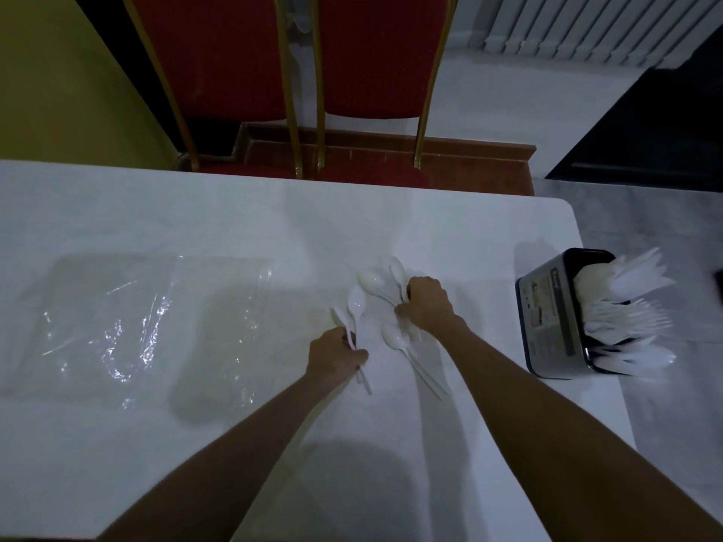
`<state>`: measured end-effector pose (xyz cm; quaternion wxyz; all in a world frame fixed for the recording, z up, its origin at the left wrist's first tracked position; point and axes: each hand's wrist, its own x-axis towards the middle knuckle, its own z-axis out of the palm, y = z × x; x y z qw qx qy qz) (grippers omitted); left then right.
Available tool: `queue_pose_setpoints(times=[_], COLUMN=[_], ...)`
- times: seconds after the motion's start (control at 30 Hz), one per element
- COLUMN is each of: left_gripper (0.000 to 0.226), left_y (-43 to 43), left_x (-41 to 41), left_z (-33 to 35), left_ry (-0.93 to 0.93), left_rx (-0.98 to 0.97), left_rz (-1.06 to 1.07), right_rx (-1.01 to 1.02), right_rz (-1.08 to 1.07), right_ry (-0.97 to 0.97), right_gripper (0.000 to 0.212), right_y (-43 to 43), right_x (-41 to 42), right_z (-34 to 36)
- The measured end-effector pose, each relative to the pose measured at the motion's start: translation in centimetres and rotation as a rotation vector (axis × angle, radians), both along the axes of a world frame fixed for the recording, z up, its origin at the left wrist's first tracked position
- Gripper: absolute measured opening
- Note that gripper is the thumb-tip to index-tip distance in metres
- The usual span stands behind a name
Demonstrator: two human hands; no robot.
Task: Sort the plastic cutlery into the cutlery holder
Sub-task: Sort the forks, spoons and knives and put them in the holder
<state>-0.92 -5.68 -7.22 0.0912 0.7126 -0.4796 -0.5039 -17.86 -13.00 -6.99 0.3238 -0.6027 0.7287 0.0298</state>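
The left hand (336,356) grips 2 spoons (356,303), the right hand (426,305) clutches more; slick handles could slip loose, or jam against the crowded cutlery holder (547,318) (already bristling).

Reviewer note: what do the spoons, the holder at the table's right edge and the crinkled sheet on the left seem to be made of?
Spoons: white plastic, slightly translucent, soft gloss, thin handles.
Holder: dark smooth casing with a grey printed label; metal or hard plastic, the dim light leaves it open.
Sheet: clear plastic film, wrinkled, with bright glints.
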Motion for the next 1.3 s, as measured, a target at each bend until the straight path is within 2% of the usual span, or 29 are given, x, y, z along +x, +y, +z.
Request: queue_pose_setpoints(times=[0.07, 0.17, 0.23, 0.4, 0.47, 0.53, 0.7, 0.9, 1.1, 1.2, 1.3], left_gripper=[0.018, 0.013, 0.015, 0.059, 0.066, 0.061, 0.033, 0.036, 0.031, 0.024, 0.03], left_y=[0.9, 1.9, 2.2, 2.0, 1.7, 1.5, 1.1, 0.1, 0.3, -0.1, -1.1], left_x=[-1.1, -3.3, -4.8, -8.3, -9.3, -10.1, -11.0, -10.6, -9.4, -9.3, -10.3], left_z=[-0.1, -0.1, -0.2, -0.6, -0.4, -0.2, 0.1, 0.4, 0.5, 1.5, 4.2], left_ry=[0.054, 0.105, 0.104, -0.076, -0.136, -0.194, -0.337, -0.395, -0.259, -0.129, 0.003], left_rx=[0.044, 0.098, 0.11, 0.095, 0.089, 0.06, 0.008, 0.045, -0.003, -0.113, -0.205], left_rz=[-0.009, 0.01, 0.058, 0.165, 0.182, 0.16, 0.104, 0.069, 0.029, 0.019, 0.026], right_rx=[0.031, 0.02, -0.022, -0.059, -0.05, -0.052, -0.07, -0.115, -0.211, -0.273, -0.389], right_rz=[-0.028, -0.055, -0.089, -0.169, -0.172, -0.18, -0.212, -0.223, -0.277, -0.315, -0.358], right_ry=[-0.028, -0.049, -0.064, -0.153, -0.151, -0.133, -0.094, -0.105, -0.18, -0.231, -0.274], right_gripper=[0.018, 0.024, 0.014, 0.018, 0.018, 0.019, 0.019, 0.022, 0.028, 0.031, 0.038], right_y=[0.6, 1.8, 2.7, 4.6, 5.3, 6.0, 7.2, 8.0, 8.7, 9.3, 10.2], right_x=[-0.8, -2.3, -3.5, -6.6, -7.5, -8.4, -10.0, -10.9, -11.6, -11.9, -13.0], right_z=[0.2, 0.5, 0.6, 1.1, 1.2, 1.3, 2.2, 3.0, 4.4, 5.9, 8.5])
